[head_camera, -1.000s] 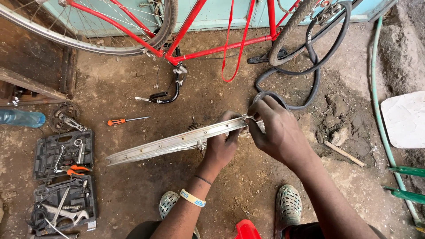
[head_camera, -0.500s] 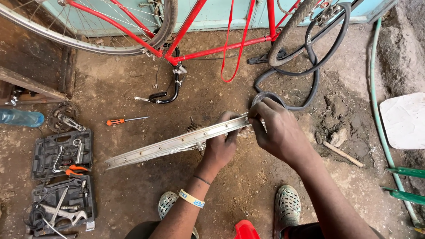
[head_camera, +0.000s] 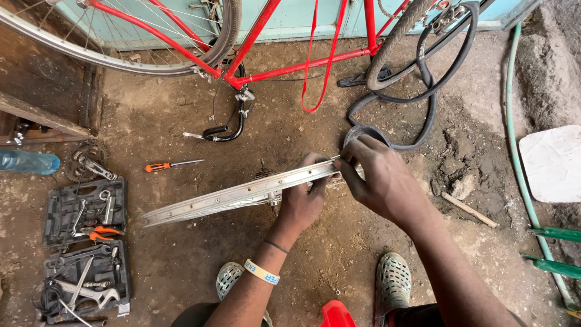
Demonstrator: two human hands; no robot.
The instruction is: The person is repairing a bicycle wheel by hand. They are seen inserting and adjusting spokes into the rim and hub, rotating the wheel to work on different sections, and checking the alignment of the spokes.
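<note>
At the middle of the view, the left hand [head_camera: 302, 203] wraps its fingers around a silver wheel rim [head_camera: 242, 195], gripping it from below near its upper right end, while the right hand [head_camera: 378, 178] pinches narrow at that same end, fingertips pressed onto the rim's edge; what sits between them is too small to tell. Seen edge-on, the rim runs as a long tilted strip from the hands toward 8 o'clock, with spokes and a hub partly hidden behind it. A pale wristband [head_camera: 262, 272] circles the left forearm. Just past the right hand at 12 o'clock lies a black tyre [head_camera: 423, 91] with a loop of inner tube, touching the dirt ground [head_camera: 181, 266]. Farther at 12 o'clock stands a red bicycle frame [head_camera: 260, 36], with a spoked wheel [head_camera: 121, 57] at 11 o'clock. An orange-handled screwdriver [head_camera: 169, 165] lies on the ground at 9 o'clock, apart from the rim. At 8 o'clock sit two open black tool cases [head_camera: 85, 242] holding wrenches and pliers, and a blue bottle [head_camera: 30, 162] lies at the left edge. A green hose [head_camera: 520, 151] runs down the right side beside a flat white slab [head_camera: 554, 163]. Two grey perforated shoes [head_camera: 392, 281] show at 6 o'clock.
</note>
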